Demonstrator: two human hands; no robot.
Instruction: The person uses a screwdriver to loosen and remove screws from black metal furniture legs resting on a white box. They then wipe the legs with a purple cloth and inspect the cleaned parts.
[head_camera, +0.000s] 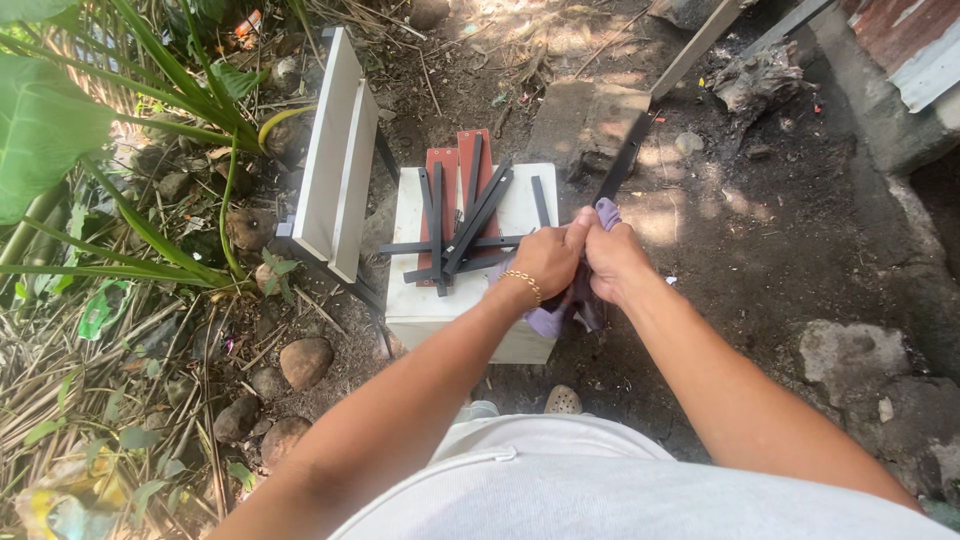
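Your left hand and right hand both clench a crumpled lilac cloth around a long flat black metal strip, which angles away over bare dirt. Beyond, more black strips lie heaped on a white box.

Outdoors, dappled sunlight falls on dark bare soil. On the left, broad green leaves and dry stalks lie over rounded stones. A white panel leans at far left of centre. A concrete slab lies far off, with corrugated metal sheet at far right.
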